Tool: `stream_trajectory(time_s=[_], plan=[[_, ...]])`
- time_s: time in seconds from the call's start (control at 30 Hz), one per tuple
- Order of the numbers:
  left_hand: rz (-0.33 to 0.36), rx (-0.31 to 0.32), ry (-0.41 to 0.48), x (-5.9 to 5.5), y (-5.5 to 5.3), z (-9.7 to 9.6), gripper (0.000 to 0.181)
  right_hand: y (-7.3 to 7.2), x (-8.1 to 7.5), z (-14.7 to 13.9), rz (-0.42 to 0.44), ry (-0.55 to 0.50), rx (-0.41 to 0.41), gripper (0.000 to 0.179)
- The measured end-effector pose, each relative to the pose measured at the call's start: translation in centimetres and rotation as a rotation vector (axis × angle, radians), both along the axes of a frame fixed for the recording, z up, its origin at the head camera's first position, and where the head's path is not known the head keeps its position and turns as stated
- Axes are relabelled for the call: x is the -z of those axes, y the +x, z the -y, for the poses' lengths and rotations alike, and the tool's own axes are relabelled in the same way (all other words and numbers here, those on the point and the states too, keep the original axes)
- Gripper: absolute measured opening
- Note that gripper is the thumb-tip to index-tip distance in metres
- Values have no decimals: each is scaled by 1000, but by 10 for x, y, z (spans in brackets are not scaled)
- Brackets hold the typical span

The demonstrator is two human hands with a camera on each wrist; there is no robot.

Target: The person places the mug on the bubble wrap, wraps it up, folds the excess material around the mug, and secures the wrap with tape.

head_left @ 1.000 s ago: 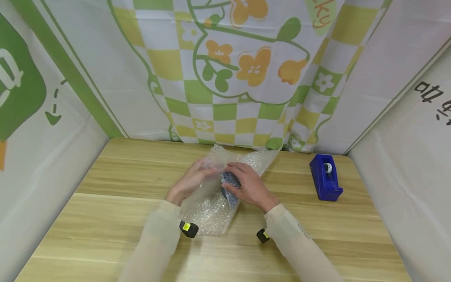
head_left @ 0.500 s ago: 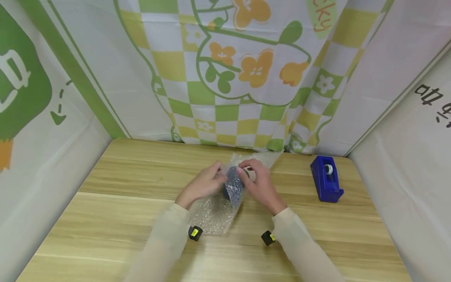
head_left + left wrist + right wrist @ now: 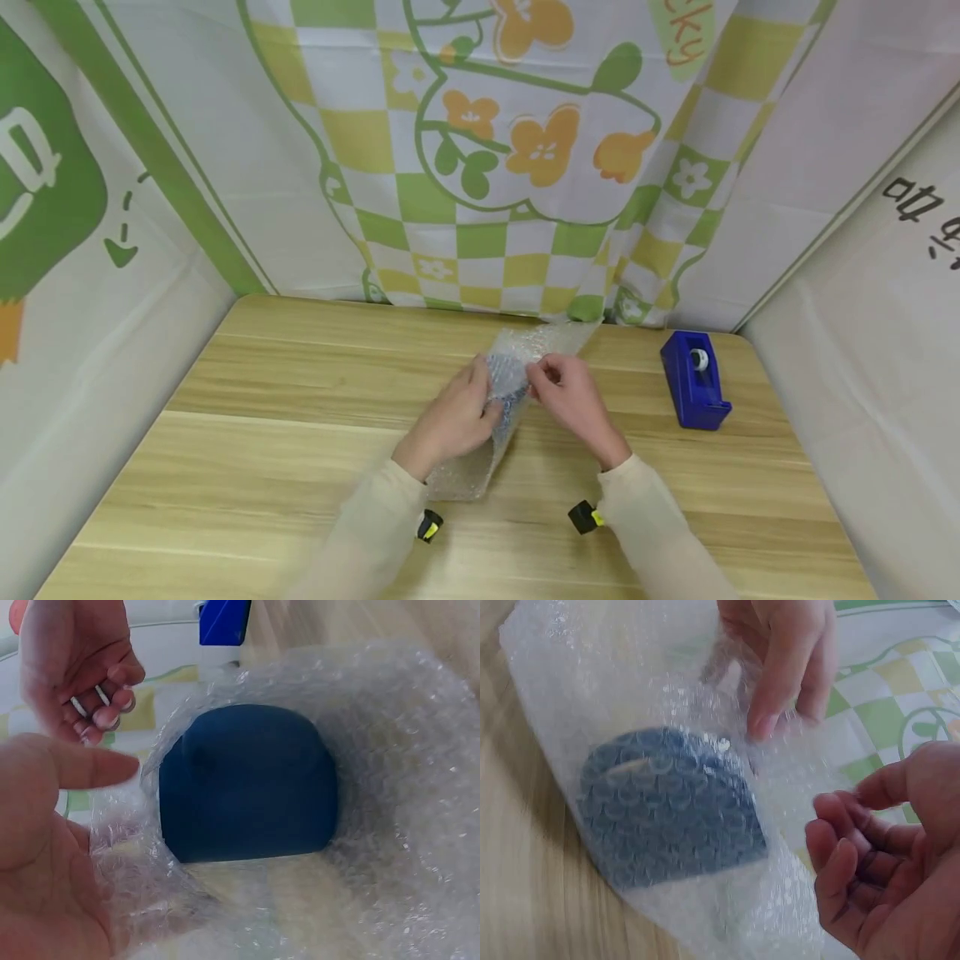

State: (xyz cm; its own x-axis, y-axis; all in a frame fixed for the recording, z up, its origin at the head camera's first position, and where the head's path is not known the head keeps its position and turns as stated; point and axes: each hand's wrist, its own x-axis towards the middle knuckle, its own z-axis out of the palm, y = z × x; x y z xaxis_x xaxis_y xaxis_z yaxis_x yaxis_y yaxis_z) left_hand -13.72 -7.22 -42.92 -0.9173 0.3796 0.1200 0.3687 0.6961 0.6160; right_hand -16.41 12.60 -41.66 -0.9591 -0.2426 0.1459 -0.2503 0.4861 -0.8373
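A dark blue rounded thing (image 3: 251, 784), like a mug on its side, lies inside a sheet of clear bubble wrap (image 3: 457, 479). A loop like a handle shows through the wrap in the right wrist view. My left hand (image 3: 453, 421) holds the wrap at the left of the blue thing, thumb apart from the fingers. On the other side my right hand (image 3: 573, 404) pinches the edge of the wrap between thumb and forefinger, its other fingers curled. In the left wrist view, one end of the wrap stands open round the blue thing.
A blue tape dispenser (image 3: 696, 381) with a roll in it stands at the right of the wooden table (image 3: 262, 467). Behind the back edge hangs a checked, flowered curtain (image 3: 487, 242), with the wrap's far corner close to it. White cloth walls flank both sides.
The loose left flap of wrap has been folded over the blue thing. My left hand has moved right and toward me onto it; my right hand has shifted right to the wrap's edge.
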Motion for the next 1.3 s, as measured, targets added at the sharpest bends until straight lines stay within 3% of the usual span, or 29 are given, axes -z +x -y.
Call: stream_trajectory(time_s=[0.1,0.2,0.3,0.43,0.67,0.93,1.13,1.3], plan=[[60,-30,49,3,4,-3,82,3,3,-8,35,45,4,29],[86,-65,132,8,7,-6,86,5,11,-14,52,103,-15,28],[79,-114,213,14,8,-11,81,5,22,-18,75,137,-46,28],[45,-200,264,18,7,-18,73,4,36,-19,105,105,-77,29],[27,-352,136,17,-1,-32,82,0,51,-16,159,-27,-99,27],[-40,-480,-59,22,-14,-49,84,-3,63,-17,153,-39,3,18],[-83,-487,-133,21,-16,-54,86,-3,68,-26,107,9,50,9],[-114,-441,-196,19,-18,-52,91,1,56,-36,23,124,70,8]])
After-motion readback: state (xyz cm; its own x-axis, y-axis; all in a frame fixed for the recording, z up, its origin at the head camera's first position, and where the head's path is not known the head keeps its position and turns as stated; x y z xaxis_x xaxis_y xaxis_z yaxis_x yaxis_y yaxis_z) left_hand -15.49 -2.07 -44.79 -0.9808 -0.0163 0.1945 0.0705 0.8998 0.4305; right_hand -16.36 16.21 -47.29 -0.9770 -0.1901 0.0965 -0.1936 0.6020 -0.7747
